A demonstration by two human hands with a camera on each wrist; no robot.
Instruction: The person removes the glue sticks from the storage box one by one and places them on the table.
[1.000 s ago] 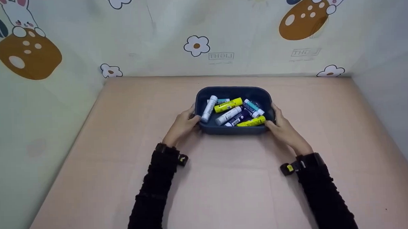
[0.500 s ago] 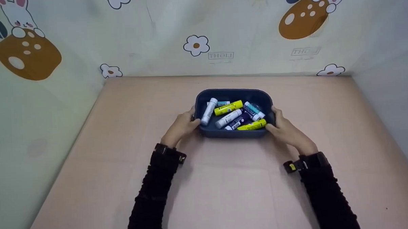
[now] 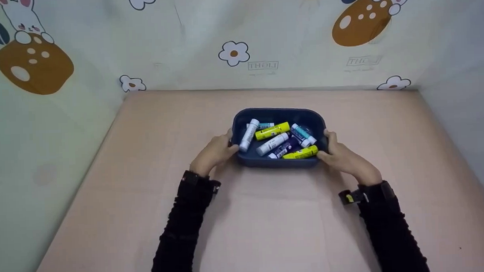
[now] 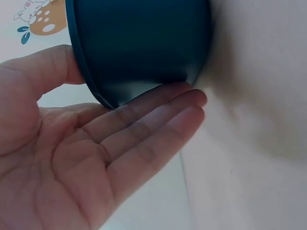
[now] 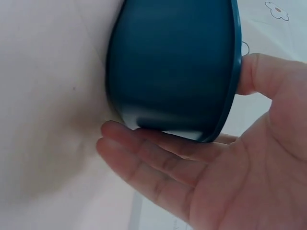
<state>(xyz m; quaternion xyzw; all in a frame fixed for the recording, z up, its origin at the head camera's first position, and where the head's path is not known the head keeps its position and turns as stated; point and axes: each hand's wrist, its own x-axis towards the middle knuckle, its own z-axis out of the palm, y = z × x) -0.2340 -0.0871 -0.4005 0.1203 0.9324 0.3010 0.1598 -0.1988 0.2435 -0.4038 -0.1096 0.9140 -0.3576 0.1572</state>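
Note:
A dark blue plastic bin point(image 3: 277, 163) with rounded corners holds several glue sticks: a white glue stick point(image 3: 249, 135) leaning at the left, a yellow glue stick point(image 3: 272, 131) in the middle, another yellow one point(image 3: 301, 153) along the near wall, and others in white, purple and teal. My left hand point(image 3: 214, 152) grips the bin's left end, thumb at the near corner rim and fingers along the end wall. At the opposite end my right hand point(image 3: 344, 159) holds it the same way. In both wrist views the fingertips reach down the outer wall point(image 4: 139, 43) toward its base.
The bin is over the far middle of a table covered in pale pinkish cloth point(image 3: 261, 228). Behind and to the left rises a wall sheet point(image 3: 174, 53) printed with rabbits and flowers; a plain pale wall point(image 3: 458, 92) stands at the right.
Both hands have brought the bin slightly toward me, with the glue sticks lying in the same arrangement. The right forearm has shifted a little to the right.

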